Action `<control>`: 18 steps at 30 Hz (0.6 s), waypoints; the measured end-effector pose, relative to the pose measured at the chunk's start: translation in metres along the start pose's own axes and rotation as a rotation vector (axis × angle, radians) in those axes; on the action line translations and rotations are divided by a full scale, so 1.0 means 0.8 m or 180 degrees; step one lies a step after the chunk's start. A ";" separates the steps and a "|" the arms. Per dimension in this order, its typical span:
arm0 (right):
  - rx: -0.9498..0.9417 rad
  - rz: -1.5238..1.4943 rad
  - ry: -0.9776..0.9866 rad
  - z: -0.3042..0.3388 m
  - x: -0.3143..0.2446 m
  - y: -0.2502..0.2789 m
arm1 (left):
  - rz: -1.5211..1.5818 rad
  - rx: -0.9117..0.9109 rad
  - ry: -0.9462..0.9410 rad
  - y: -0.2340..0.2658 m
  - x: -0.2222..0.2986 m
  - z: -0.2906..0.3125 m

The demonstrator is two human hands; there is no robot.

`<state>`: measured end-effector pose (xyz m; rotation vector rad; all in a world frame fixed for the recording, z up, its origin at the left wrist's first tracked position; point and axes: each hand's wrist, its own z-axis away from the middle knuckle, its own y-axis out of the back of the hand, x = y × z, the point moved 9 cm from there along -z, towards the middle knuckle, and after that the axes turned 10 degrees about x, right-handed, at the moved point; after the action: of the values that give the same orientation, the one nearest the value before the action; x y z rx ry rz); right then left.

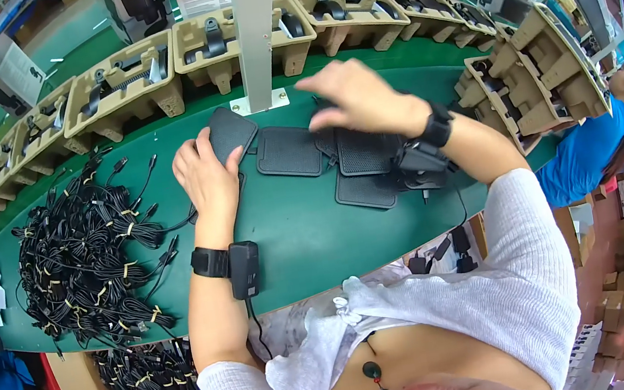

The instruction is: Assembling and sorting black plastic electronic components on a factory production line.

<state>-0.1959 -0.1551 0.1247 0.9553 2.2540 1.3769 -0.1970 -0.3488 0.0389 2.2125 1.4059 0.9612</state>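
Observation:
My left hand (207, 166) is closed on the edge of a flat black rectangular pad (232, 131), thumb on its near side, and holds it tilted near the foot of the post. Part of another dark piece shows under that hand. To the right, my right hand (366, 100) hovers with thumb and fingers apart and nothing visible between them. Below it lie several similar black pads with textured faces, among them one pad (288, 151) in the middle and another pad (365, 153) overlapping others. My right wrist and forearm partly cover the pile.
A large heap of bundled black cables (92, 260) covers the table's left side. Brown moulded pulp trays (122, 82) holding black parts line the far edge. More trays (544, 71) are stacked at right. A metal post (256, 50) rises mid-table. A co-worker in blue (592, 149) is at far right.

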 end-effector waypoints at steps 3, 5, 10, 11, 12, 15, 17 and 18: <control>-0.0608 0.0073 0.0015 -0.001 -0.039 -0.054 | 0.0046 0.0213 0.0316 0.016 0.001 -0.007; -0.0760 0.0283 0.0052 -0.001 -0.046 -0.083 | 0.0064 0.0384 0.0494 0.027 -0.006 -0.011; -0.0977 -0.0354 -0.0302 -0.022 -0.042 -0.095 | 0.1392 0.0882 0.1006 0.054 -0.056 -0.022; -0.1051 -0.0896 -0.0727 -0.017 -0.028 -0.099 | 0.2457 0.0515 0.1671 0.056 -0.044 -0.029; -0.1076 -0.1420 -0.1114 -0.019 -0.027 -0.091 | 0.3306 0.0426 0.1847 0.053 -0.043 -0.032; -0.0718 -0.1644 -0.1129 -0.033 -0.041 -0.048 | 0.3425 -0.0296 0.1012 0.065 0.008 -0.038; 0.0104 -0.1822 -0.0696 -0.041 -0.039 -0.019 | 0.3832 -0.0881 0.0734 0.053 0.046 -0.024; 0.0116 -0.1812 -0.0681 -0.045 -0.040 -0.011 | 0.3894 -0.1184 0.0492 0.041 0.059 -0.016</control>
<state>-0.1976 -0.2034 0.1320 0.3902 2.1547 0.9366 -0.1711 -0.3222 0.0844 2.6027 -0.2895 1.5654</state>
